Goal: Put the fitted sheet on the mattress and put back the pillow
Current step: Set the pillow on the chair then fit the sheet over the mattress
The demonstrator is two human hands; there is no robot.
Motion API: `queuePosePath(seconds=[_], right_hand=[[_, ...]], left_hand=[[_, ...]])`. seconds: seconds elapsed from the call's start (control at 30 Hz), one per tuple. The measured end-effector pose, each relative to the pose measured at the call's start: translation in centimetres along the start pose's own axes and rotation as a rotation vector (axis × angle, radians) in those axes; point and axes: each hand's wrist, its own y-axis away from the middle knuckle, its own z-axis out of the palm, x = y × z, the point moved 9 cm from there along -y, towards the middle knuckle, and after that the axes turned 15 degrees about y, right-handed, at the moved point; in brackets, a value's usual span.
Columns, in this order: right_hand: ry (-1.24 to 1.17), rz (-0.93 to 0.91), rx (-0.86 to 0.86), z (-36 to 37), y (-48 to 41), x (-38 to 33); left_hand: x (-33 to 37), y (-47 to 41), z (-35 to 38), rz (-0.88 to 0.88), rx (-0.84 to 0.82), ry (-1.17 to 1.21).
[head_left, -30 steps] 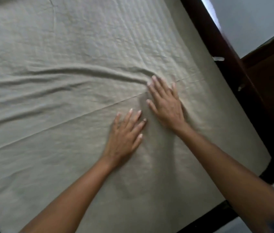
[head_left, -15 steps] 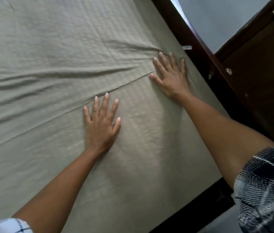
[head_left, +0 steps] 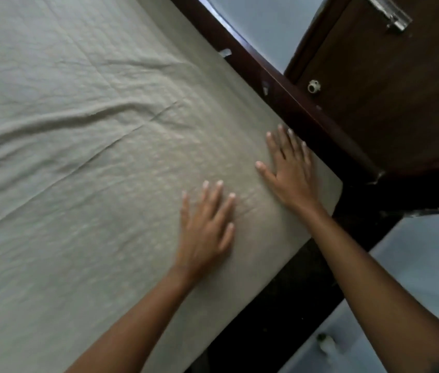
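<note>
Pressing flat on the sheet (head_left: 92,184), stretched over the bed (head_left: 293,103) corner, the left hand (head_left: 205,224) and right hand (head_left: 291,173) lie spread, holding nothing; a hard outward push could pop that corner off.

Dark bed frame (head_left: 288,103), wooden door (head_left: 401,90)

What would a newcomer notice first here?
The left hand and right hand lie flat, fingers spread, on the pale fitted sheet. The right one is close to the corner beside the dark wooden bed frame. Long wrinkles run across the sheet at left, while the patch around the hands looks smooth.
</note>
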Motion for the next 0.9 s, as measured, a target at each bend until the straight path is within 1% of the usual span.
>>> queuePosePath(seconds=[0.07,0.2,0.3,0.37,0.6,0.7,0.9], right_hand=[[-0.051,0.078,0.008,0.7,2.4,2.1],[-0.071,0.237,0.051,2.6,8.8,3.8],[-0.24,0.365,0.067,4.4,11.6,4.5],[-0.287,0.387,0.098,4.7,11.7,4.2],[-0.245,0.413,0.181,5.3,11.6,4.4],[-0.29,0.439,0.201,5.9,11.4,4.7],[-0.416,0.455,0.484,6.2,11.6,4.4]], left_hand=[[3.2,0.7,2.7,0.058,-0.082,-0.015],[6.0,2.0,4.7,0.075,-0.139,-0.021],[6.6,2.9,5.7,0.113,-0.183,-0.06],[6.5,3.1,5.7,0.107,-0.19,-0.077],[6.5,3.1,6.3,0.108,-0.208,-0.126],[6.5,3.0,6.6,0.115,-0.187,-0.122],[6.4,3.3,6.1,0.164,-0.05,-0.043]])
